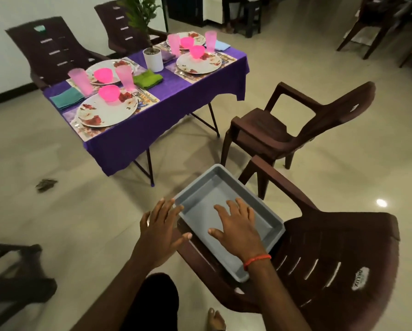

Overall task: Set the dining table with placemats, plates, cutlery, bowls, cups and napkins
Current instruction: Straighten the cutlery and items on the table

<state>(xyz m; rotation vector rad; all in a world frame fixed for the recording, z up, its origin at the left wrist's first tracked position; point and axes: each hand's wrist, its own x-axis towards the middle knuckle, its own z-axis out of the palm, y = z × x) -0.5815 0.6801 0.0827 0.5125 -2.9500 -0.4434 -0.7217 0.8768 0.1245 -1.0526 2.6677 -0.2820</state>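
Observation:
A grey tray (201, 187) with nothing in it lies on the seat of a brown plastic chair (331, 254) close in front of me. My right hand (238, 225) hovers flat over the tray, fingers spread. Just left of the tray's near-left corner, my left hand (160, 226) is also spread open and holds nothing. Further back stands the table under a purple cloth (138, 139), laid with floral placemats, floral plates (107, 111), pink bowls (109, 92), pink cups (80, 81) and folded napkins (66, 97).
A white pot with a plant (153, 59) stands mid-table. Brown chairs surround the table: two behind it (49, 53), one at its right (295, 130). A dark chair part (11, 278) is at my lower left. A small dark scrap (46, 185) lies on the tiled floor.

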